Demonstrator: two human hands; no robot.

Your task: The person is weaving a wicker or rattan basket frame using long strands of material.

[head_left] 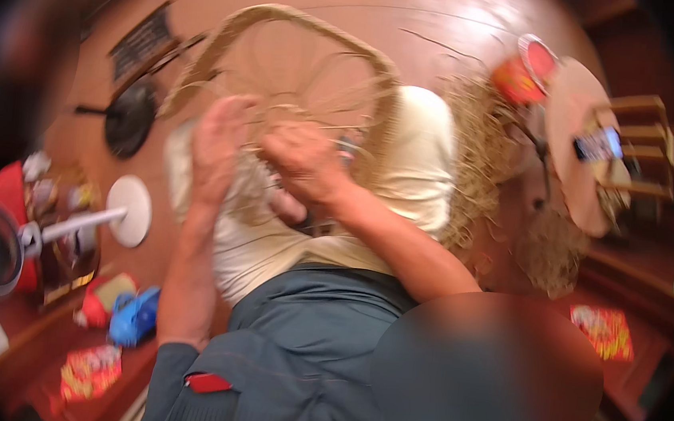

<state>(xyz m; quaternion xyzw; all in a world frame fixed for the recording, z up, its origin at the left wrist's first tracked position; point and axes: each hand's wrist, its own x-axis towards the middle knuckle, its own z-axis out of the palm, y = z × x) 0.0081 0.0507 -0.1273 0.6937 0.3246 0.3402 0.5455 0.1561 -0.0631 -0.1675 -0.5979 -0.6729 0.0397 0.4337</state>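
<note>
A large woven frame [290, 15] with a thick straw-coloured rim and thin strands across its opening leans over my knees. At its near side, my right hand [305, 160] is closed, its fingers curled round a thin plant-fibre strand that shows at the fingertips. Beside it on the left, my left hand [218, 144] is raised with its fingers stretched out, close to the near left part of the frame. Motion blurs both hands. Loose strands cross just above my right hand, and the frame's near edge is partly hidden behind my hands and wrists.
A heap of loose fibre strands [473, 166] lies right of my knee. Further right stand a round table [570, 111] with a phone [598, 145], a chair [639, 145] and a red bucket [517, 80]. On the left are a white fan [124, 212] and a dark pan [130, 120].
</note>
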